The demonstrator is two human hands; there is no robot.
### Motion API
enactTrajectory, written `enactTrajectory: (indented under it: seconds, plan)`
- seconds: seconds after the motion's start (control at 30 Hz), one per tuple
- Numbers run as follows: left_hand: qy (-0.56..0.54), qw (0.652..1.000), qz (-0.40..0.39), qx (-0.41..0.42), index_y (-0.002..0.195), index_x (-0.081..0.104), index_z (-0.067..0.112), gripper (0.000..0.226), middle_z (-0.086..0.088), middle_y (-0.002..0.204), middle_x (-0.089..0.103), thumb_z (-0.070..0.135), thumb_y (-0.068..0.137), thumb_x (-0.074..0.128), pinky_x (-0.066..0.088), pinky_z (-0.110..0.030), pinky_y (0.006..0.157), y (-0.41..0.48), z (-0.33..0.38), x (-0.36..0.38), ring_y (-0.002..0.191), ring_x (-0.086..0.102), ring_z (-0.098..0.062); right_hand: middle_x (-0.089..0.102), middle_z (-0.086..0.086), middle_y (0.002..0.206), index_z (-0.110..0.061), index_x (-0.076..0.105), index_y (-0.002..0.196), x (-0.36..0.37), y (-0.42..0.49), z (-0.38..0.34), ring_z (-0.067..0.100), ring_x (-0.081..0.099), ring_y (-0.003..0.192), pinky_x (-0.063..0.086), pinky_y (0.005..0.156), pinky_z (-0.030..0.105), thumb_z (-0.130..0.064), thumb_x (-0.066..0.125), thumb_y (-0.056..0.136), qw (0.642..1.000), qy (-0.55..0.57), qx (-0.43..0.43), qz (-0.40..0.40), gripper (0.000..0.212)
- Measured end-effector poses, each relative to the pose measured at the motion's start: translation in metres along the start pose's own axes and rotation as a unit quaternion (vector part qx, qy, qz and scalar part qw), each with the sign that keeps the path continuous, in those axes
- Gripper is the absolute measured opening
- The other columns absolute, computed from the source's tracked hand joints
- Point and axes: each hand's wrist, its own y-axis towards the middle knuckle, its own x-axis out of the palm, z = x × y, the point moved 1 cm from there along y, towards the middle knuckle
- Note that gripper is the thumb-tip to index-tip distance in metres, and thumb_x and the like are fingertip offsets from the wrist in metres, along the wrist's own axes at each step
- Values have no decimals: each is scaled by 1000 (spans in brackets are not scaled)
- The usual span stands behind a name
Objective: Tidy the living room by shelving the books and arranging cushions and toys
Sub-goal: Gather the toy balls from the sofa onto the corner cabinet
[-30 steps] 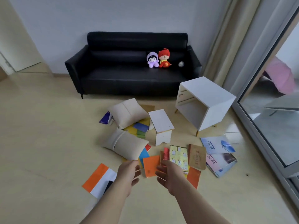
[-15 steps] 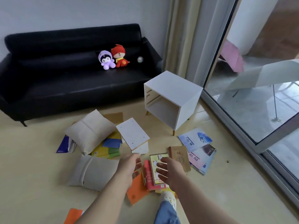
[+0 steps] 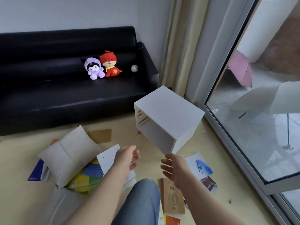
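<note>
My left hand and right hand are open, empty, held out at the shelf mid-frame. With books underfoot on the floor, I could step on one and slip.

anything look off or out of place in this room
Yes. Books lie scattered on the floor, and a cushion rests on top of some instead of on the sofa. A loose white board lies among them, while the white cabinet beside it shows bare shelf slots.
</note>
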Motion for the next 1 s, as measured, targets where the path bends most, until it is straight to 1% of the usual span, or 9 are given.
enactTrajectory:
  seconds: [0.17, 0.3, 0.47, 0.57, 0.67, 0.73, 0.83, 0.93, 1.0]
  plan:
    - [-2, 1000, -14, 9, 83, 55, 20, 12, 1, 74, 60, 18, 94, 50, 42, -27, 61, 84, 60, 48, 66, 57, -14, 57, 7, 74, -11, 53, 88, 28, 77, -73, 20, 52, 59, 39, 56, 27, -13, 48, 93, 1000, -9, -10, 17, 7]
    - [3, 1000, 3, 22, 83, 54, 20, 13, 2, 74, 59, 16, 94, 49, 40, -26, 61, 167, 135, 83, 66, 57, -13, 58, 9, 75, -9, 55, 91, 71, 148, -160, 20, 52, 56, 37, 53, 23, -12, 49, 93, 999, -28, -21, 12, 7]
    - [25, 999, 34, 17, 81, 52, 21, 16, 1, 79, 58, 18, 96, 47, 44, -31, 75, 247, 229, 117, 75, 56, -14, 57, 8, 79, -7, 54, 100, 125, 225, -253, 20, 52, 61, 39, 58, 27, -11, 45, 95, 995, -93, -6, 23, 11]
    - [47, 998, 51, 7, 84, 52, 21, 13, -1, 85, 60, 19, 96, 48, 44, -31, 76, 276, 259, 122, 83, 58, -17, 59, 8, 81, -7, 55, 100, 162, 253, -278, 21, 54, 64, 42, 60, 28, -13, 47, 94, 995, -99, 22, -6, 12]
    - [58, 995, 82, -9, 95, 54, 19, 6, -2, 93, 63, 22, 95, 49, 46, -30, 72, 305, 285, 118, 91, 61, -19, 59, 9, 83, -7, 55, 102, 202, 275, -300, 22, 54, 68, 44, 63, 30, -14, 46, 94, 992, -120, 40, -21, 14]
    - [62, 992, 109, -9, 97, 54, 18, 6, -3, 95, 64, 22, 95, 50, 48, -33, 78, 326, 307, 111, 94, 62, -20, 60, 9, 86, -8, 55, 102, 233, 290, -317, 23, 57, 76, 50, 74, 34, -15, 46, 95, 988, -145, 44, -36, 14]
    - [48, 992, 114, -18, 89, 54, 19, 7, -4, 92, 63, 19, 95, 51, 49, -35, 84, 340, 333, 104, 91, 62, -19, 61, 7, 88, -9, 55, 102, 264, 305, -339, 26, 62, 89, 51, 89, 36, -18, 47, 96, 986, -152, 43, -44, 14]
    - [36, 992, 120, -26, 88, 55, 19, 7, -4, 94, 64, 18, 94, 53, 50, -36, 84, 363, 359, 96, 89, 62, -18, 62, 6, 87, -9, 55, 107, 300, 328, -357, 23, 63, 88, 52, 85, 35, -18, 48, 95, 985, -159, 48, -53, 17]
    - [27, 992, 124, -23, 88, 55, 19, 7, -3, 93, 64, 18, 94, 52, 50, -37, 87, 388, 382, 89, 91, 63, -18, 63, 5, 86, -10, 55, 107, 328, 345, -372, 20, 61, 79, 51, 75, 32, -18, 50, 94, 983, -163, 52, -67, 16]
